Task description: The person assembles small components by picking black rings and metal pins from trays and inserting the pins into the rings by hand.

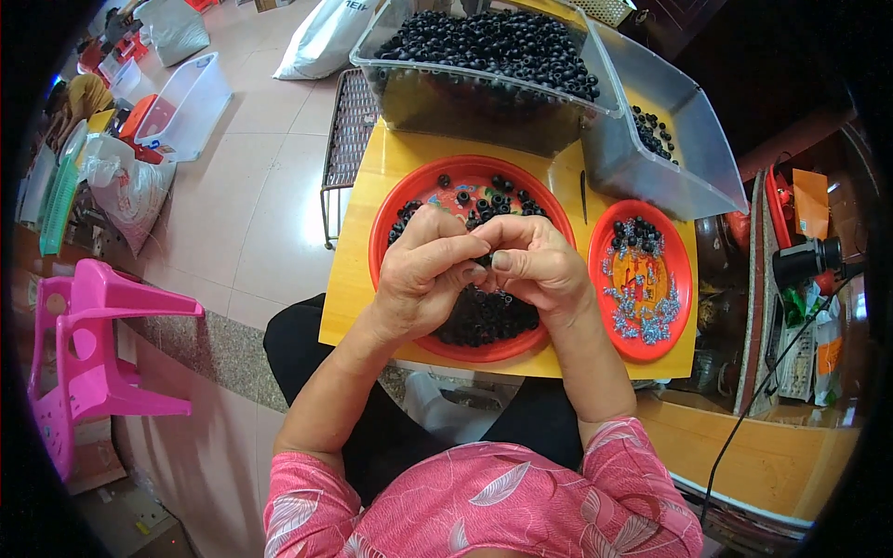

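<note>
My left hand [423,270] and my right hand [539,265] meet over a round red tray [383,232]. Fingers and thumbs of both are pinched together at the tips, and whatever sits between them is hidden. Beneath them, small black ring-like parts [488,321] lie heaped at the tray's near side, with others scattered toward its far side. To the right, a smaller red oval plate [595,279] carries a few black parts [637,234] at its far end and small shiny clear-blue pieces [656,325] along its near end.
A clear bin [465,116] heaped with black parts stands at the table's [349,307] back; another clear bin [642,177] holds fewer. A thin dark tool [583,195] lies by the plate. Left are a pink stool [93,335] and white sacks [321,42]; a black lamp-like device [807,262] is right.
</note>
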Action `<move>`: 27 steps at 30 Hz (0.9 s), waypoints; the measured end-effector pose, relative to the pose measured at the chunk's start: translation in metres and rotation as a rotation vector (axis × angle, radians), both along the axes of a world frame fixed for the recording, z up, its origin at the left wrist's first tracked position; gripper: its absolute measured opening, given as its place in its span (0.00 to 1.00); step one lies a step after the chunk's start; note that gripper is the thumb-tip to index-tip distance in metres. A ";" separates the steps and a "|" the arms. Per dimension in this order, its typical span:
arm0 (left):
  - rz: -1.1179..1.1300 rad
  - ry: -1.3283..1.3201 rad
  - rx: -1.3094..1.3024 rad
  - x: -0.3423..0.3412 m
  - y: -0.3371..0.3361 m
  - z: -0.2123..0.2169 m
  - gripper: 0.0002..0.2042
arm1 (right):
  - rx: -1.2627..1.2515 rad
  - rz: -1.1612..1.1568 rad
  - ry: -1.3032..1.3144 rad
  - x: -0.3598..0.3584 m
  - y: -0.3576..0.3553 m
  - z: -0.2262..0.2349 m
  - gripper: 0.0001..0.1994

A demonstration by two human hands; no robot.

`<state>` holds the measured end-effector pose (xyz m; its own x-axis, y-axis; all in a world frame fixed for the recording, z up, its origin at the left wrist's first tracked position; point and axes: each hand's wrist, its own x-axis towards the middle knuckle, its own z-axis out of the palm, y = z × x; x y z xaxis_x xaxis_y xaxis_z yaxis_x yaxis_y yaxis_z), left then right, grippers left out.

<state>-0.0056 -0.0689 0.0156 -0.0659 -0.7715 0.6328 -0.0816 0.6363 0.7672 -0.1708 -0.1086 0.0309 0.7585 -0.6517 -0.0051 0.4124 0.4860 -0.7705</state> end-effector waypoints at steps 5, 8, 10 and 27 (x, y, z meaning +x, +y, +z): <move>0.007 -0.021 -0.084 -0.002 -0.002 0.000 0.13 | -0.042 -0.044 -0.034 0.002 0.001 -0.002 0.11; 0.028 -0.121 -0.166 0.001 -0.005 0.004 0.13 | -0.091 -0.090 0.058 0.004 0.002 0.002 0.13; 0.029 -0.141 -0.180 0.002 -0.007 0.002 0.12 | -0.129 -0.103 0.090 0.004 0.001 -0.001 0.12; -0.003 -0.093 -0.048 0.009 -0.006 0.009 0.14 | 0.093 -0.029 -0.011 0.002 -0.004 0.002 0.14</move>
<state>0.0037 -0.0747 0.0250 -0.1282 -0.7399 0.6604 -0.1492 0.6727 0.7247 -0.1691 -0.1124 0.0334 0.7396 -0.6705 -0.0590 0.4353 0.5433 -0.7179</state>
